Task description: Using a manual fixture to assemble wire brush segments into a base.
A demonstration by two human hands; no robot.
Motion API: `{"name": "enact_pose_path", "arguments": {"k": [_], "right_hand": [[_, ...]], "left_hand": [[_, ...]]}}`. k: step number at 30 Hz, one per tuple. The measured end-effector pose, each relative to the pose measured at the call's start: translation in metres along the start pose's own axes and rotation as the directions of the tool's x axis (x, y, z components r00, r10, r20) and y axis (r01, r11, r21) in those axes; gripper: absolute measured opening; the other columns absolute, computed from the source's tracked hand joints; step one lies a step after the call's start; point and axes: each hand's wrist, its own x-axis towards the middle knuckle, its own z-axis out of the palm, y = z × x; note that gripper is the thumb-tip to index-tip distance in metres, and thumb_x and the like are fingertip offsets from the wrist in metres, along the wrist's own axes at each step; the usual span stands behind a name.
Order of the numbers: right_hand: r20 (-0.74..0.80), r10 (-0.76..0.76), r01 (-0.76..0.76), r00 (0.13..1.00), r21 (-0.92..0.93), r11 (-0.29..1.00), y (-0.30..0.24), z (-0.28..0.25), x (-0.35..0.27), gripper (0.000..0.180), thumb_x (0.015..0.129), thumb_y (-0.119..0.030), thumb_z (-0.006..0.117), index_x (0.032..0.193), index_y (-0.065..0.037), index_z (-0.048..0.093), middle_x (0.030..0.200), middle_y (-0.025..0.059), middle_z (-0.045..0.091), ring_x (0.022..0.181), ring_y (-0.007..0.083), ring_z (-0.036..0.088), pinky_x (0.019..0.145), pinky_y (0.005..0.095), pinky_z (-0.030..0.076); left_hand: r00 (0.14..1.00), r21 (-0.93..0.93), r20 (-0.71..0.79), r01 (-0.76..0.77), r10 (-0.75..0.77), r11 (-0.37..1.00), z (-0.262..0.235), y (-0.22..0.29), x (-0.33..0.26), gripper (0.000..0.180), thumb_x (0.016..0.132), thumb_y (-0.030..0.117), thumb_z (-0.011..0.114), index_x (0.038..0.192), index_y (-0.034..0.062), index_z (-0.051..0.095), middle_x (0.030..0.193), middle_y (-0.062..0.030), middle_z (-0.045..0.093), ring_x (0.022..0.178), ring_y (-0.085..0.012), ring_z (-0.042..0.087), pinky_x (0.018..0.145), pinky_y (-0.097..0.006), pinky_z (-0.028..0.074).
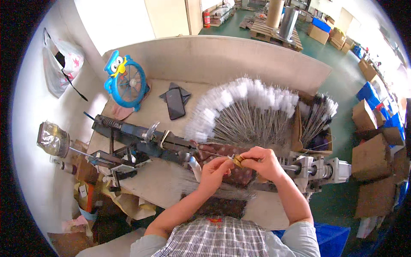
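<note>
Hanging on the wall at far left is a clear plastic bag point(64, 70). To its right, a blue bird-shaped fan point(132, 82) stands on the pale bench point(154, 111), with a dark phone point(175, 103) lying nearby. In front of them, a long dark machine point(128, 132) slants across. Next, white-tipped wire brushes point(252, 113) lie spread in a wide arc behind a dotted reddish cloth point(222, 150). Over that cloth, the left hand point(216, 170) has thumb and forefinger close together; I cannot tell whether its grip is pinching or merely touching. Just beside its fingertips is a small brass-coloured piece point(238, 160), grasped in the right hand's point(263, 162) grip. Further right, a cardboard box point(319, 149) holds more brushes, near a silvery motor point(340, 170).
</note>
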Motion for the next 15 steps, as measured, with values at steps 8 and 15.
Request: {"name": "enact_pose_path", "arguments": {"k": [8, 15], "right_hand": [[0.035, 0.029, -0.03, 0.999, 0.035, 0.999, 0.001, -0.001, 0.002, 0.022, 0.072, -0.017, 0.071, 0.091, -0.005, 0.069, 0.075, 0.0092, 0.063, 0.072, 0.0214, 0.059, 0.066, 0.0308, 0.046], [-0.089, -0.428, 0.342, 0.899, -0.469, 0.815, -0.022, 0.03, 0.025, 0.016, 0.072, -0.018, 0.068, 0.085, -0.009, 0.068, 0.076, 0.0047, 0.063, 0.076, 0.0225, 0.058, 0.067, 0.0341, 0.048]], "left_hand": [[0.999, 0.018, -0.028, 0.046, -0.046, 0.999, -0.002, 0.005, 0.007, 0.017, 0.087, 0.015, 0.059, 0.094, 0.0008, 0.064, 0.077, -0.0024, 0.061, 0.064, -0.0068, 0.052, 0.059, -0.02, 0.042], [0.949, -0.265, -0.302, 0.009, -0.092, 0.964, -0.019, 0.018, -0.005, 0.014, 0.088, 0.016, 0.058, 0.09, 0.0028, 0.061, 0.073, -0.0011, 0.06, 0.058, -0.005, 0.049, 0.056, -0.02, 0.041]]}}
